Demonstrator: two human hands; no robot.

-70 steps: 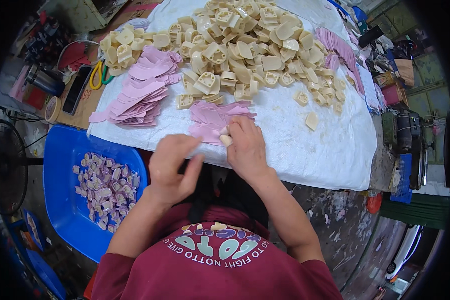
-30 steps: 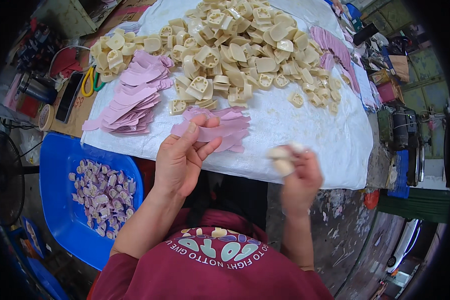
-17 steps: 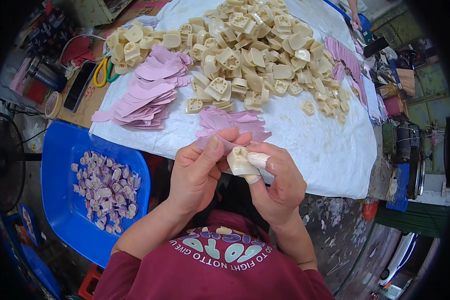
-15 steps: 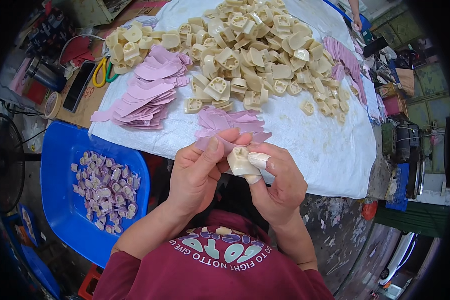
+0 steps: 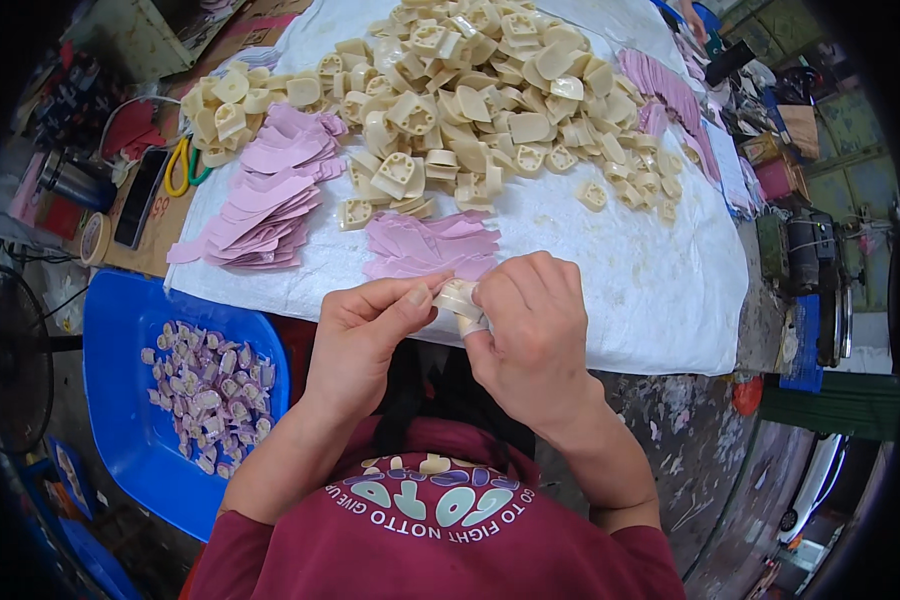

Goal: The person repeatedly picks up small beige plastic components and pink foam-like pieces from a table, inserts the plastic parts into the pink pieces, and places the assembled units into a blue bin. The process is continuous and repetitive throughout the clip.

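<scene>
Between my hands, just off the table's near edge, is a small cream plastic shoe heel. My left hand pinches its left side with thumb and forefinger. My right hand is curled round its right side, with a pale covering on the thumb. Whether a pink strip lies on the heel is hidden by my fingers. Right beyond my hands a small stack of pink strips rests on the white cloth. A taller stack of pink strips lies to the left.
A big heap of cream heels covers the far middle of the white cloth. At lower left, a blue tub holds many pink-covered heels. Scissors, a phone and tape lie at left; a fan stands beyond the tub.
My right hand has turned over the heel, so its back now faces up. The heel has tilted and moved slightly left, and the pink strip seen at my left fingers is now mostly hidden.
</scene>
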